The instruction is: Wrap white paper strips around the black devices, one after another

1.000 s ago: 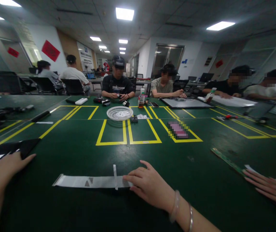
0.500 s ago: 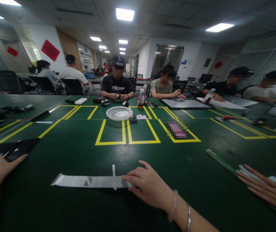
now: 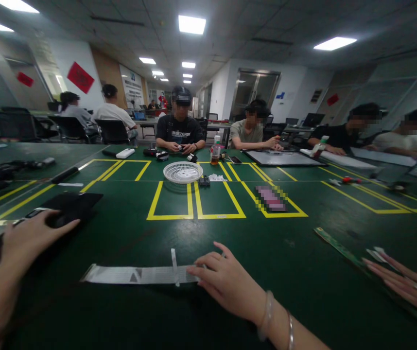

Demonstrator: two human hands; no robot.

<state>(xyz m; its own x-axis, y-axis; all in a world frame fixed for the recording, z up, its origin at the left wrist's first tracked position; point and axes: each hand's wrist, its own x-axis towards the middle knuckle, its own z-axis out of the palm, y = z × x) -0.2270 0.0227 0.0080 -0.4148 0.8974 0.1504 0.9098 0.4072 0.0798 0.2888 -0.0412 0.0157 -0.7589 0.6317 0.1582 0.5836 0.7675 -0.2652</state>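
My right hand [image 3: 226, 282] lies flat on the green table [image 3: 128, 311], its spread fingers pressing the right end of a long white paper strip [image 3: 135, 274]. A narrow white tab crosses the strip near my fingertips. My left hand [image 3: 29, 238] rests at the left, fingers curled over the near edge of a flat black sheet [image 3: 66, 206] that lies on the table. The thumb of that hand points right along the sheet.
Another person's hand [image 3: 408, 287] lies flat at the right edge beside a thin green strip [image 3: 336, 245]. Yellow taped boxes [image 3: 170, 201] mark the table's middle, with a white basket [image 3: 182, 171] behind. Several people sit across the table.
My left hand has moved up and to the right, and the black sheet has slid right with it. My right hand stays on the strip.
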